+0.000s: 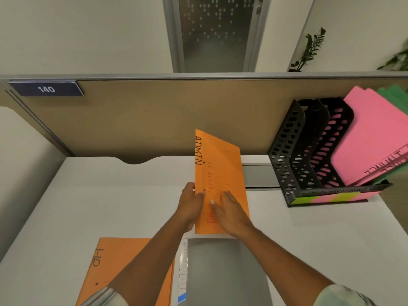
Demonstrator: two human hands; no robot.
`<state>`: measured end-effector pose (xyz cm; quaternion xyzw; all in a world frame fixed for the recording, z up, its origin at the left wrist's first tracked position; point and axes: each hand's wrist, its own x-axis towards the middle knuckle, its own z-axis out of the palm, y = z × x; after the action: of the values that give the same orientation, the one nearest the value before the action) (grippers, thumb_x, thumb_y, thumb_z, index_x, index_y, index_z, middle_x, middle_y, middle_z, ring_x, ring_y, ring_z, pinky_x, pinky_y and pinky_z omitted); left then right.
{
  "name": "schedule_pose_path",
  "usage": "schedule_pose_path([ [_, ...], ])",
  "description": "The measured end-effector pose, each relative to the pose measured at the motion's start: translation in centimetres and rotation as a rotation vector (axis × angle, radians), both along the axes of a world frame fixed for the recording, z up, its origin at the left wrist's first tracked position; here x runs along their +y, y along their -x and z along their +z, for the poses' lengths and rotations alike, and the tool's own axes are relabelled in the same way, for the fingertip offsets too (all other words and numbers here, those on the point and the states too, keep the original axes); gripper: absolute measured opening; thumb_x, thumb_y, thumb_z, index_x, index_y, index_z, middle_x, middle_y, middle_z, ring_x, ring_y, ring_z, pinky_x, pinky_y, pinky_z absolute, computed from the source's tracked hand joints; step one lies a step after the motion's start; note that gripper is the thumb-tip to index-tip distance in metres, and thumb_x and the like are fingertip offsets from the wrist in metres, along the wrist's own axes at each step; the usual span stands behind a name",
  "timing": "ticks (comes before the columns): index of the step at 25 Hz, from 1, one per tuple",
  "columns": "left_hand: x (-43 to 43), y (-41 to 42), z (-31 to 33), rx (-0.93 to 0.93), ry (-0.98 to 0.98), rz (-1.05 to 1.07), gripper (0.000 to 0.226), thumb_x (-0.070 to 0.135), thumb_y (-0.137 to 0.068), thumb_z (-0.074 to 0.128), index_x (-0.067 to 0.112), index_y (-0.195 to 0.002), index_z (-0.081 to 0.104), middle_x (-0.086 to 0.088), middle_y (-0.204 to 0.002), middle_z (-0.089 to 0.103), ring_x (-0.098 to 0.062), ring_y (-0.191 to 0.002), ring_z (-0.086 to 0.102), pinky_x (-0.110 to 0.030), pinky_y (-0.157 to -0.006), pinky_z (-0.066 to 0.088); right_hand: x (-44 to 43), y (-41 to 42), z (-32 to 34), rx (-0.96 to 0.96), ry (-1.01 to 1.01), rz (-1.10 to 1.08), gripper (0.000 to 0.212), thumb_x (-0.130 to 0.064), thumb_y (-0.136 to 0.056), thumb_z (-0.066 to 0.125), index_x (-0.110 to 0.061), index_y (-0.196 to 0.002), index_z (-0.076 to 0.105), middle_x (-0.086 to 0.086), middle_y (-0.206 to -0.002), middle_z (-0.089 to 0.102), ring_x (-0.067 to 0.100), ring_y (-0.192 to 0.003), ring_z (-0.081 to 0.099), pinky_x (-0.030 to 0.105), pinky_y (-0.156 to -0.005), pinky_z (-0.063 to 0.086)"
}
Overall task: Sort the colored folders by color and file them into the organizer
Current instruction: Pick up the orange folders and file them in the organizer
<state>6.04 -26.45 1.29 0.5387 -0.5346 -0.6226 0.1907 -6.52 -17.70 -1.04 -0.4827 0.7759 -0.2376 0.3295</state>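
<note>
An orange folder marked ADMIN is held upright above the middle of the desk. My left hand grips its left spine edge and my right hand presses on its front near the bottom. A second orange folder marked HR lies flat at the near left, partly under my left forearm. The black slotted organizer stands at the right against the partition. Pink folders lean in its right slot, with green folders behind them. Its two left slots look vacant.
A grey folder or laptop lies flat under my hands at the near centre. A tan cubicle partition with a "140" sign bounds the desk's far edge. A grey cable tray sits left of the organizer.
</note>
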Motion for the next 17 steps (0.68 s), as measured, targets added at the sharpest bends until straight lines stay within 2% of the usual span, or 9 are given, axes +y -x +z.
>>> schedule_pose_path([
  [2,2.3,0.2,1.6,0.028,0.052,-0.020,0.024,0.030,-0.111,0.050,0.024,-0.133,0.055,0.001,-0.127,0.068,-0.024,-0.111,0.071,-0.050,-0.093,0.063,0.5,0.4,2.3,-0.020,0.073,-0.019,0.062,-0.064,-0.103,0.034,-0.023,-0.149,0.040,-0.001,-0.150,0.046,0.022,-0.137,0.047,0.049,-0.110,0.045],
  [4,4.7,0.4,2.8,0.062,0.146,-0.046,0.026,0.031,-0.112,0.048,0.026,-0.134,0.059,0.003,-0.129,0.071,-0.021,-0.112,0.073,-0.049,-0.096,0.063,1.3,1.1,4.3,-0.029,0.130,-0.032,0.069,-0.065,-0.103,0.035,-0.019,-0.154,0.036,0.002,-0.160,0.038,0.023,-0.148,0.037,0.049,-0.118,0.037],
  [5,6.2,0.7,3.2,0.065,0.224,-0.068,0.027,0.030,-0.113,0.046,0.026,-0.135,0.060,0.005,-0.130,0.071,-0.017,-0.114,0.072,-0.044,-0.097,0.063,1.9,1.4,5.2,-0.028,0.158,-0.039,0.073,-0.065,-0.102,0.036,-0.018,-0.157,0.032,0.003,-0.164,0.033,0.022,-0.151,0.031,0.048,-0.120,0.033],
  [7,9.7,1.5,4.0,0.051,0.390,-0.109,0.029,0.021,-0.114,0.041,0.028,-0.135,0.060,0.011,-0.128,0.070,-0.005,-0.114,0.069,-0.025,-0.095,0.059,3.7,2.5,7.4,-0.029,0.219,-0.066,0.081,-0.067,-0.100,0.039,-0.016,-0.162,0.024,0.001,-0.169,0.025,0.019,-0.156,0.023,0.046,-0.124,0.028],
  [9,13.4,2.8,4.8,0.037,0.493,-0.134,0.032,0.014,-0.113,0.041,0.035,-0.130,0.058,0.018,-0.123,0.069,0.003,-0.110,0.066,-0.014,-0.086,0.055,5.9,3.7,9.7,-0.041,0.278,-0.117,0.080,-0.066,-0.098,0.045,-0.015,-0.158,0.030,0.003,-0.164,0.034,0.022,-0.151,0.032,0.049,-0.120,0.034],
  [11,16.9,4.3,5.6,0.018,0.533,-0.156,0.028,0.017,-0.114,0.042,0.040,-0.126,0.054,0.022,-0.121,0.067,0.005,-0.107,0.066,-0.015,-0.083,0.054,8.4,5.4,12.0,-0.045,0.328,-0.180,0.074,-0.063,-0.094,0.051,-0.011,-0.146,0.040,0.008,-0.150,0.049,0.027,-0.138,0.046,0.052,-0.111,0.043],
  [14,21.8,6.9,6.4,0.014,0.528,-0.191,0.026,0.026,-0.114,0.042,0.042,-0.133,0.050,0.028,-0.124,0.065,0.004,-0.107,0.068,-0.023,-0.087,0.059,12.5,8.7,14.8,-0.020,0.371,-0.246,0.070,-0.060,-0.091,0.055,-0.012,-0.140,0.043,0.005,-0.140,0.055,0.026,-0.127,0.053,0.052,-0.104,0.048],
  [17,25.9,10.3,7.6,-0.005,0.530,-0.234,0.029,0.033,-0.113,0.039,0.036,-0.140,0.048,0.017,-0.129,0.067,-0.008,-0.107,0.071,-0.036,-0.093,0.063,16.7,12.3,16.8,-0.005,0.416,-0.284,0.066,-0.058,-0.091,0.059,-0.017,-0.140,0.043,0.002,-0.133,0.058,0.023,-0.119,0.057,0.050,-0.098,0.052],
])
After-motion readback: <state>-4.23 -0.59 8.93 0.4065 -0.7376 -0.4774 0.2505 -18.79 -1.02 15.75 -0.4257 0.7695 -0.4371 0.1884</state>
